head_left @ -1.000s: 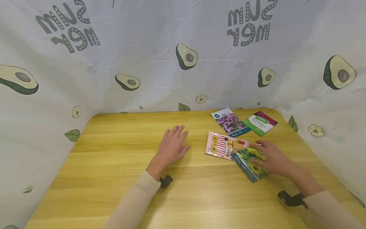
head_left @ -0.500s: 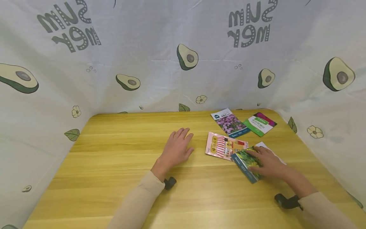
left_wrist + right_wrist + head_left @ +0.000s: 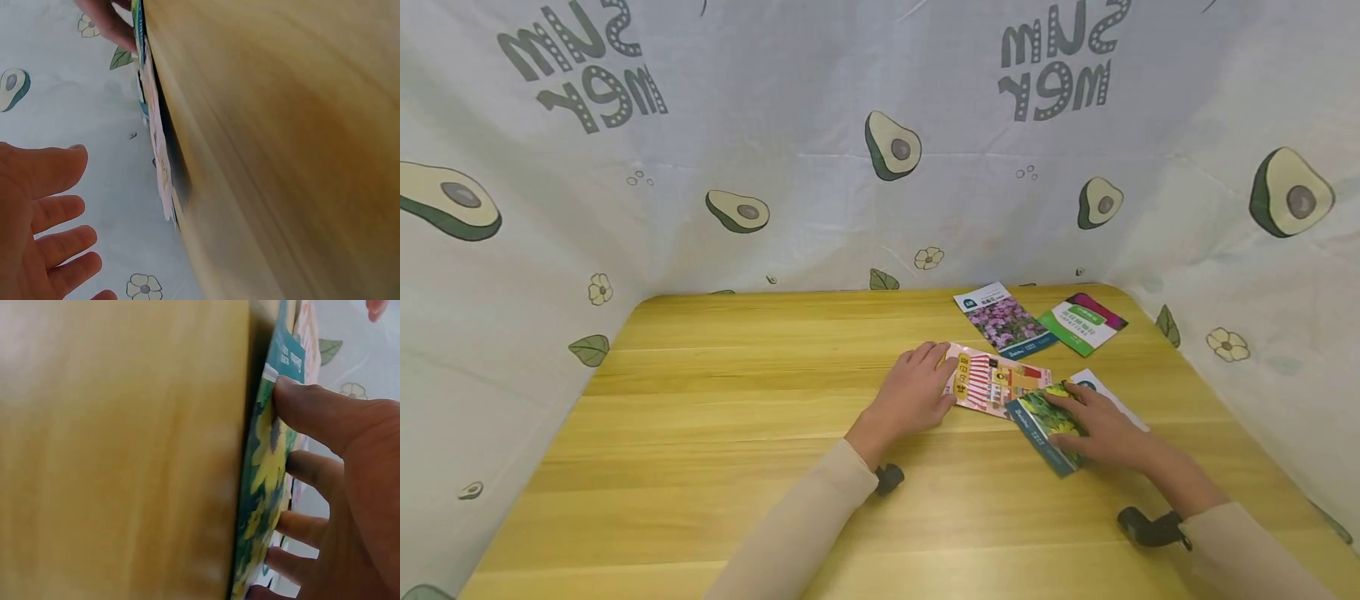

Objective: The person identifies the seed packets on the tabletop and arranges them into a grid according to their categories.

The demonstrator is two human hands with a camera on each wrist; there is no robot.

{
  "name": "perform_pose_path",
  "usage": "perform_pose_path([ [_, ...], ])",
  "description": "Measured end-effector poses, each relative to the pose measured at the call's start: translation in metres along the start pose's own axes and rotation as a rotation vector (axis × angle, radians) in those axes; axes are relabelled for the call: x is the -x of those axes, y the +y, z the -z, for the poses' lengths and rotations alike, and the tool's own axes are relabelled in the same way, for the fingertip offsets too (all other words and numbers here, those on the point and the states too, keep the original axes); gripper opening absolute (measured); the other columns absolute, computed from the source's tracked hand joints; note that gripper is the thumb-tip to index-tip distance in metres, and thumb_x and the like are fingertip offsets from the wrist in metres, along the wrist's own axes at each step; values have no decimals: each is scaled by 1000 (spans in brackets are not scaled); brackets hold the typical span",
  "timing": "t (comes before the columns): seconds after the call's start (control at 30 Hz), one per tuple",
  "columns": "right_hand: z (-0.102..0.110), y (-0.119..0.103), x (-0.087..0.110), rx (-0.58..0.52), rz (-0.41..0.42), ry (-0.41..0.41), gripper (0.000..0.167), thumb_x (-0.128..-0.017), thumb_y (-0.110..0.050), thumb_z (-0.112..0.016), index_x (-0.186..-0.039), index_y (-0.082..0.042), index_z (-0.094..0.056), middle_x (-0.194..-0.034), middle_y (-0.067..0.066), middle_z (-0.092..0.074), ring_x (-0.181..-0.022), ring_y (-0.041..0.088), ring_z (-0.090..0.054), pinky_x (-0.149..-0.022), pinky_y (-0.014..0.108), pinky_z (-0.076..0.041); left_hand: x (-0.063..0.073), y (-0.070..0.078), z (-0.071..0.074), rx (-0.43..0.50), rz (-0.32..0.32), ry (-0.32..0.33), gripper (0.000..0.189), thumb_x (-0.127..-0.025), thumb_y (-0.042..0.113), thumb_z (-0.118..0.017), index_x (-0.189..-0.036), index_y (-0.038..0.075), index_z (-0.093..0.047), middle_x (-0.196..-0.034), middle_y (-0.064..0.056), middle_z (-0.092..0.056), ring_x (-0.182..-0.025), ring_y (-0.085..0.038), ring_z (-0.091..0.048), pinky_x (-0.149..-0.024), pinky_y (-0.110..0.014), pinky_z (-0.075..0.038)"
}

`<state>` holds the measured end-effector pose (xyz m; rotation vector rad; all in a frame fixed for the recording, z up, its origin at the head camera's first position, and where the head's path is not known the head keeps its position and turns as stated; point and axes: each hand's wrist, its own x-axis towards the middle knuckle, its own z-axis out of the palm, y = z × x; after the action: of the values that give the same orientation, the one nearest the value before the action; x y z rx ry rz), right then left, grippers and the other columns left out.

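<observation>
My right hand (image 3: 1105, 429) rests on a seed packet with yellow flowers (image 3: 1037, 427), which has a teal band at its near end and a white far end. In the right wrist view its thumb and fingertips (image 3: 289, 387) press on the printed face, spread rather than curled. My left hand (image 3: 910, 387) hovers at the left end of a pink packet printed with a striped-awning shop (image 3: 1000, 385), partly covering it. From the left wrist view, the left fingers (image 3: 65, 244) are loosely extended and apart from the pink packet (image 3: 159, 144). The yellow-flower packet overlaps the pink one's right corner.
Behind lie a seed packet with purple flowers (image 3: 1006, 323) and a green, white and magenta packet (image 3: 1086, 325), their corners meeting. All sit on a wood-grain table (image 3: 700, 433). An avocado-print cloth (image 3: 820, 200) hangs along the back and sides.
My left hand has moved right, from bare table to the pink packet's left end. The right hand slid slightly left over the yellow-flower packet, uncovering its white end, then stayed there.
</observation>
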<state>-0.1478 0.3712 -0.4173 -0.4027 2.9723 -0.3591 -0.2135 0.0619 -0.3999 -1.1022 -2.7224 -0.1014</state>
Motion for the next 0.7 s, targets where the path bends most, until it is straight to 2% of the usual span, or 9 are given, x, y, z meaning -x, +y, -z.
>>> perform_pose_path([
  [0.17, 0, 2, -6, 11, 22, -7, 71, -85, -40, -74, -140, 0, -51, -144, 41, -38, -127, 62, -38, -100, 73, -37, -7, 9, 1, -58, -10, -22, 52, -98, 44, -56, -144, 20, -50, -155, -3, -44, -143, -21, -41, -116, -42, -40],
  [0.37, 1, 0, -11, 3, 31, -23, 72, -85, -40, -74, -139, 1, -52, -142, 41, -39, -126, 62, -38, -100, 74, -37, -21, 19, -7, -49, 46, -60, 55, -100, 49, -50, -148, 24, -44, -159, 1, -37, -145, -20, -37, -118, -48, -36],
  [0.5, 3, 2, -9, 25, 32, -19, 71, -84, -37, -75, -137, 3, -52, -140, 42, -41, -123, 62, -41, -97, 73, -39, -32, 27, -16, -61, 63, -79, 55, -101, 50, -46, -149, 24, -42, -159, 1, -36, -144, -18, -38, -117, -45, -37],
  [0.7, 6, 2, -9, 21, 46, -34, 71, -83, -36, -76, -136, 5, -53, -138, 43, -42, -121, 63, -42, -95, 73, -40, -46, 39, -21, 7, 78, -125, 51, -101, 47, -49, -147, 26, -46, -157, 3, -37, -142, -16, -40, -117, -38, -39],
])
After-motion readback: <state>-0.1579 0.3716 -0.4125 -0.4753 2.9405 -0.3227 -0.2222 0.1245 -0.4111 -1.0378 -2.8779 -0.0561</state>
